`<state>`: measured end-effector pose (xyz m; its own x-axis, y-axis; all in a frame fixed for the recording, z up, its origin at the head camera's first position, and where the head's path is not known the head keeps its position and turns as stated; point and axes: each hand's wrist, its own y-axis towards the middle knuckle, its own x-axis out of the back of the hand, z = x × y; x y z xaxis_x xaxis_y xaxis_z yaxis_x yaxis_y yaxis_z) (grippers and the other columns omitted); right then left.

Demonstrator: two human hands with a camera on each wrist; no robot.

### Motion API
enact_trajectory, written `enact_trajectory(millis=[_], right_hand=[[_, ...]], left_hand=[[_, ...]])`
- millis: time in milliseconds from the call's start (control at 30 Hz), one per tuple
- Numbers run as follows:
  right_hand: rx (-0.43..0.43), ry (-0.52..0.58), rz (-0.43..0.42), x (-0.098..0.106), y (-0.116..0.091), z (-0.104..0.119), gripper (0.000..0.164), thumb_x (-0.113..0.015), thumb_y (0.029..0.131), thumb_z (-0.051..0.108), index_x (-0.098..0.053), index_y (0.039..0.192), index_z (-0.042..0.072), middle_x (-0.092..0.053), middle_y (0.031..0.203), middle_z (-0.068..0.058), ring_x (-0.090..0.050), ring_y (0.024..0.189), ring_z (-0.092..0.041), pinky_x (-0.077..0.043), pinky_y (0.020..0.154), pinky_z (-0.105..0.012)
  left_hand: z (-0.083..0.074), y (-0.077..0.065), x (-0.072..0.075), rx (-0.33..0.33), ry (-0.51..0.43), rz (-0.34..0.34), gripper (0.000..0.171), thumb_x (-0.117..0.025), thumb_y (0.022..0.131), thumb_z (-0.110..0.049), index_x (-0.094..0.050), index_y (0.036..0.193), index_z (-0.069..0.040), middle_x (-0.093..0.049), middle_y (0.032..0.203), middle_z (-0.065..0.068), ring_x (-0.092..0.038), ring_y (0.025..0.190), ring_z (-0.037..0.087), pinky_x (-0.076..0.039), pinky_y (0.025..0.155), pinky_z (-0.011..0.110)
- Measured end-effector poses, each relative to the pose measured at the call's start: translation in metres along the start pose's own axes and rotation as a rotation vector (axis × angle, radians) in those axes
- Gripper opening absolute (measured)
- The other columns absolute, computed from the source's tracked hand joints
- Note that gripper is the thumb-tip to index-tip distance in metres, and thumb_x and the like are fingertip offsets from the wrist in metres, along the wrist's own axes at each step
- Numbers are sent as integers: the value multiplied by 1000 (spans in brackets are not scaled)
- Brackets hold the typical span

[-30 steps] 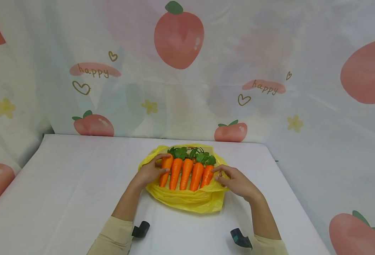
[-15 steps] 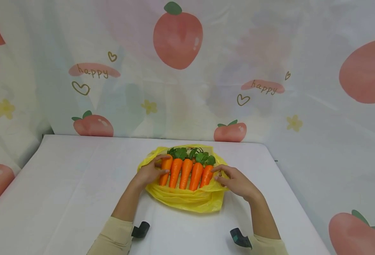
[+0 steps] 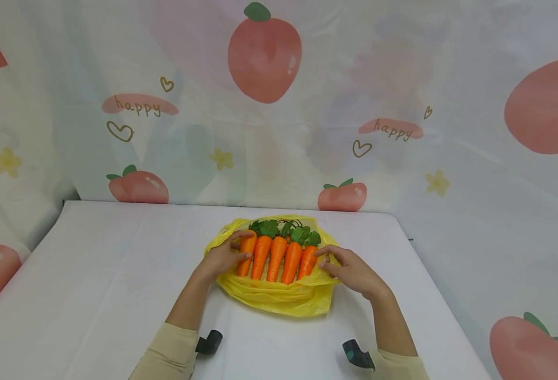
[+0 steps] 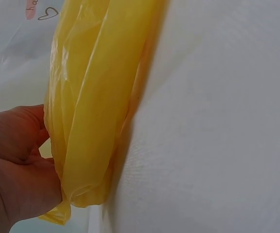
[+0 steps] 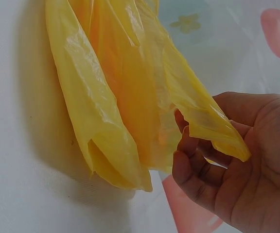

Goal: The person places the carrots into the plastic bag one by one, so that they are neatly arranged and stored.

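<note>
Several orange carrots with green leafy tops lie side by side in a spread-open yellow plastic bag (image 3: 279, 303), in the head view. My left hand (image 3: 222, 257) reaches over the bag's left side. Its thumb and a finger lie on the leftmost carrot (image 3: 246, 262), relaxed. At the other end, my right hand (image 3: 350, 269) has its fingertips at the rightmost carrot (image 3: 307, 262), fingers loosely bent. In the right wrist view a flap of the bag (image 5: 198, 116) hangs across that hand's fingers. The bag's wall (image 4: 96, 97) hides the left fingertips in the left wrist view.
A white-covered table (image 3: 117, 295) carries the bag near its far edge. Behind it hangs a pale curtain (image 3: 279, 153) printed with peaches and hearts. A dark camera mount sits by each beige sleeve (image 3: 170, 351).
Both hands, the carrots and the bag stay practically in place. Only a tiny shift of the whole head view shows.
</note>
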<state>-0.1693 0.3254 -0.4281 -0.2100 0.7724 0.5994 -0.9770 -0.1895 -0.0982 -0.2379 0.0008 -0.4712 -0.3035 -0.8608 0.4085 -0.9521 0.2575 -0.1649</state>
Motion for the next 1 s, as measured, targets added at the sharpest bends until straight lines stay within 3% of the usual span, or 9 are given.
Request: enact_trajectory(millis=[500, 767, 1000], right_hand=[[-6, -12, 7, 2, -1, 1, 26, -64, 104, 17, -68, 127, 6, -57, 99, -10, -54, 87, -27, -50, 74, -36], [-1, -10, 11, 3, -1, 0, 25, -63, 104, 16, -67, 127, 5, -56, 96, -9, -54, 86, -26, -49, 72, -35], [3, -17, 9, 3, 0, -1, 25, -63, 104, 16, -68, 126, 6, -57, 95, -9, -55, 86, -28, -50, 74, -37]], left_hand=[[-14, -7, 6, -63, 44, -5, 48, -72, 99, -14, -60, 143, -30, -56, 141, 19, -54, 127, 39, -51, 97, 54], [-21, -11, 8, -120, 97, 30, 51, -75, 96, -10, -62, 143, -25, -54, 146, 8, -53, 124, 34, -55, 89, 47], [-24, -16, 12, -177, 20, 56, 49, -74, 95, -3, -64, 142, -15, -53, 147, 12, -56, 119, 34, -57, 86, 41]])
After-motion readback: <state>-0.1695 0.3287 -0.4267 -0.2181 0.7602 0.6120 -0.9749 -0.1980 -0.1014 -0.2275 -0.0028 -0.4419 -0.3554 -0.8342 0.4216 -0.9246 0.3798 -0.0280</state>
